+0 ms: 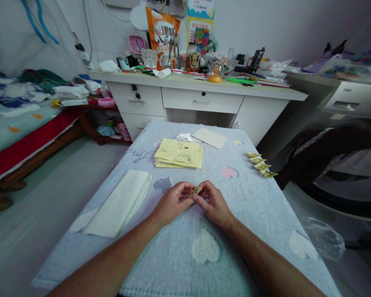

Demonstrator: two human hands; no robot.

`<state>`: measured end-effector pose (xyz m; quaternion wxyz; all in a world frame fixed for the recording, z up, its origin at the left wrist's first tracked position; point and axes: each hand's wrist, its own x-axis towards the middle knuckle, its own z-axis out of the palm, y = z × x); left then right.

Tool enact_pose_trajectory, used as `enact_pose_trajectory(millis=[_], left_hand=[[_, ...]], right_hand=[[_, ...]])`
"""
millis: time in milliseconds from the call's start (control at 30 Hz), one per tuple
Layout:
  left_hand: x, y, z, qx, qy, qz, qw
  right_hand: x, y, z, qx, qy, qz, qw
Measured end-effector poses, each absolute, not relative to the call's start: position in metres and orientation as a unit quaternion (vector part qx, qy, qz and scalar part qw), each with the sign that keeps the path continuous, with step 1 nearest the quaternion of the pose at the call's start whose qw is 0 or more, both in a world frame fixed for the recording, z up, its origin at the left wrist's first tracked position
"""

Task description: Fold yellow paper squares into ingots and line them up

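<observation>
Between my two hands is a small folded paper piece [195, 191], yellowish brown with dark printed marks. My left hand [174, 201] pinches its left side with thumb and fingers. From the other side, my right hand [214, 203] grips it, the thumb on its near edge. Both hands are over the middle of the cloth-covered table [179, 255]. Beyond them lies a stack of yellow paper sheets [179, 153] with dark print. Several folded yellow paper pieces [261, 166], pointed like little boats, stand in a row near the table's right edge.
A folded pale cloth or paper [120, 202] lies at the left. Behind the yellow stack are a white card [209, 137] and crumpled white tissue [184, 137]. A cluttered white desk [200, 101] closes off the far side; a washing machine [346, 103] stands at the right.
</observation>
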<state>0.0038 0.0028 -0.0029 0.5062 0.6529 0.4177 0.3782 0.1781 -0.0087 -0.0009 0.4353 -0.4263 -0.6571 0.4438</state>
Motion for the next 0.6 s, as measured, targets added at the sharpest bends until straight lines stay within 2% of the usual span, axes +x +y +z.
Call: enact_pose_trajectory(millis=[600], left_hand=[[0.0037,0.0023,-0.0025,0.601,0.427,0.381,0.558]], right_hand=[[0.1778,-0.0102,0.0019,-0.427,-0.668,0.428,0.434]])
